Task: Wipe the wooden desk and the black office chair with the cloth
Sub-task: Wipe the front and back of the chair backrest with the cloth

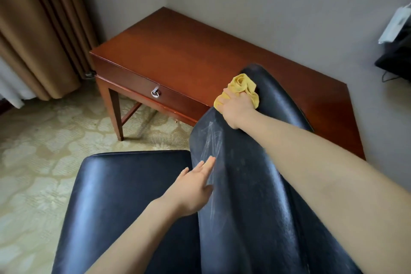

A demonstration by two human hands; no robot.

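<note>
Head view shows the black office chair filling the lower half of the frame, its backrest running as a long band from the lower right up toward the centre, with the rounded top end pointing at the wall. The seat lies to the lower left of it. The yellow cloth is bunched on the upper end of the backrest, just right of centre. The right hand lies over the cloth with its fingers curled into it, gripping it and pressing it against the black surface. The left hand is flat, fingers straight and close together, touching the left edge of the backrest lower down, beside pale streaks on the leather. Behind the chair the wooden desk stands in the corner, its long side along the wall from upper centre to the right; the backrest covers part of its front edge. A drawer with a metal ring pull faces left. Brown curtains hang at the upper left, patterned carpet covers the floor, and a dark object with a cable sits at the right edge.
</note>
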